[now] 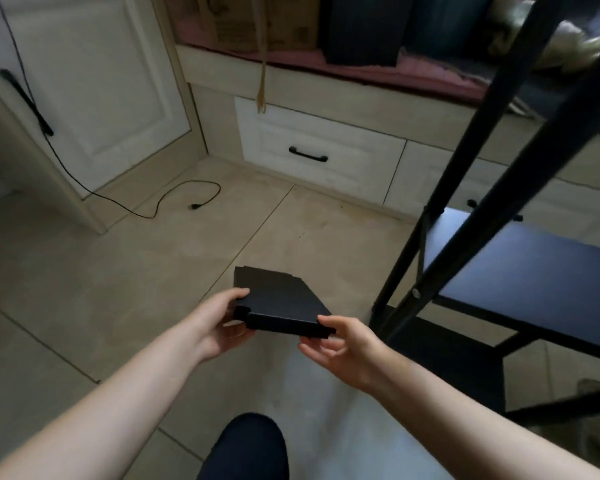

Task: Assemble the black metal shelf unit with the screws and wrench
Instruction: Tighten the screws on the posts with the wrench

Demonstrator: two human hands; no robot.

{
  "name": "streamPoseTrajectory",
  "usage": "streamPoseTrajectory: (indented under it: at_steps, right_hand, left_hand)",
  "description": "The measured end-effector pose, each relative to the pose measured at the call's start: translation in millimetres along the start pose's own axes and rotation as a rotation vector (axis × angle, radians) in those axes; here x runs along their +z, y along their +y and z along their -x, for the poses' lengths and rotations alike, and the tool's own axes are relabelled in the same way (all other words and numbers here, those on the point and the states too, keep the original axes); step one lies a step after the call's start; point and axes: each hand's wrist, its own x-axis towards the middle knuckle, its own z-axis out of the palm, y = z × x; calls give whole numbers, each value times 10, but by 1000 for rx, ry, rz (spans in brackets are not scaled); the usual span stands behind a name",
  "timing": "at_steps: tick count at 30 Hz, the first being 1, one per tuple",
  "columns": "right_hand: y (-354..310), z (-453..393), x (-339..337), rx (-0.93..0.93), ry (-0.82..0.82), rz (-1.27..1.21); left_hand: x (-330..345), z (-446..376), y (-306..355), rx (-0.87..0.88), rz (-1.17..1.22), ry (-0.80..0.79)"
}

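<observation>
Head view: your left hand [222, 323] and right hand [340, 348] grip the black shelf [278, 303] at opposite corners; keep it level approaching the frame [465, 188].

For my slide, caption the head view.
Both hands hold a black panel beside the shelf frame.

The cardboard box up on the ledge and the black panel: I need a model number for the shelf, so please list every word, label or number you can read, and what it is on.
Nothing can be read.
Cardboard box: dark printed marks and a square code-like patch, too blurred to read.
Black panel, held by the left hand and right hand: no print shows.
Shelf frame: no label shows.
</observation>
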Motion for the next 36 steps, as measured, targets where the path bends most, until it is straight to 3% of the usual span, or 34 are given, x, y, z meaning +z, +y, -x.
streamPoseTrajectory:
  at_steps: [11, 24, 33, 36]
  right_hand:
    - [-264, 1576, 68, -75, -198, 24]
    - [-573, 3073, -630, -224, -258, 229]
    - [-894, 3683, -1152, -417, -325, 318]
    - [-988, 3881, -1235, -478, -310, 351]
  left_hand:
    - [-59, 1378, 580, 158, 100, -86]
    - [-15, 2380, 782, 198, 228, -212]
    - [229, 2813, 793, 165, 34, -409]
    - [334, 2931, 759, 158, -130, -483]
